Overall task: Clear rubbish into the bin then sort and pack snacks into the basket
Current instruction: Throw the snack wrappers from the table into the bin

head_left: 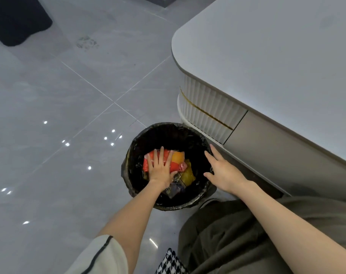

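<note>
The white table [266,56] is filling the right of the view, and neither basket nor snacks are showing anywhere, so the sorting and packing are, by my judgement, all lying ahead, while the rubbish stage is looking well advanced. The bin [128,186], lined with a black bag, is sitting on the floor just beside the table's corner, and the rubbish is lying inside it: a red and orange wrapper [178,158], a yellow wrapper [188,174] and darker scraps beneath. The left hand [161,172] is reaching into the bin and pressing flat on the red and orange wrapper, seemingly packing it down, its fingers [161,155] lying straight and spread apart, gripping nothing. The right hand [223,171] is hovering at the bin's right rim, fingers [215,153] straight and apart, holding nothing; whether they are touching the liner I cannot tell
</note>
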A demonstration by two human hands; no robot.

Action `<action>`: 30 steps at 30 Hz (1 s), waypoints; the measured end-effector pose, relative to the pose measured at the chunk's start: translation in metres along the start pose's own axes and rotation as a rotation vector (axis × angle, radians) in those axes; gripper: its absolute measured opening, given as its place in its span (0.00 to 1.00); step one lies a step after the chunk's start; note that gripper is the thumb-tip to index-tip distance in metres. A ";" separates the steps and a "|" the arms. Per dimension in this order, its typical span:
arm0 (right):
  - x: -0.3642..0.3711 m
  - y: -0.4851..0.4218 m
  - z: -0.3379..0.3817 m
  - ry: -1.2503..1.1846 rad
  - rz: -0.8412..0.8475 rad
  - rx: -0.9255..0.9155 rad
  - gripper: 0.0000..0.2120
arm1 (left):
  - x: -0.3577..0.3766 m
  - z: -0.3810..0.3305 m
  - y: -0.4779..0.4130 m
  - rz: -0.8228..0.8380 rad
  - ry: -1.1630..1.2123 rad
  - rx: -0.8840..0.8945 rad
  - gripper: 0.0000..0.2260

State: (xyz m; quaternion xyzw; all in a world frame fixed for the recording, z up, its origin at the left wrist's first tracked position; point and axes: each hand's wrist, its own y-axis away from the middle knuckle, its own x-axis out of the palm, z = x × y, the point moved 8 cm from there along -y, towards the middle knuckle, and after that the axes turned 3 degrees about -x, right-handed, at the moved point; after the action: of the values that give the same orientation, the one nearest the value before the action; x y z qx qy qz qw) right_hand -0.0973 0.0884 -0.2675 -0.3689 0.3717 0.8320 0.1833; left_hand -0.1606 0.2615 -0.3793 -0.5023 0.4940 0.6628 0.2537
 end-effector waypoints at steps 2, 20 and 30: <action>0.001 -0.004 -0.003 -0.013 -0.007 -0.003 0.35 | 0.022 -0.003 -0.007 0.130 0.063 0.016 0.33; 0.008 -0.011 -0.004 -0.063 -0.029 0.004 0.34 | 0.021 -0.005 -0.017 -0.050 0.290 0.081 0.17; 0.012 -0.011 -0.008 -0.075 -0.034 -0.024 0.34 | 0.067 -0.011 -0.015 0.394 0.252 0.066 0.24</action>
State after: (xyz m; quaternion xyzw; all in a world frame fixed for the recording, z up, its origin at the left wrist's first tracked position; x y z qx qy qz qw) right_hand -0.0949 0.0903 -0.2852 -0.3457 0.3484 0.8464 0.2068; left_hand -0.1683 0.2465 -0.4467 -0.4664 0.6317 0.6151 0.0720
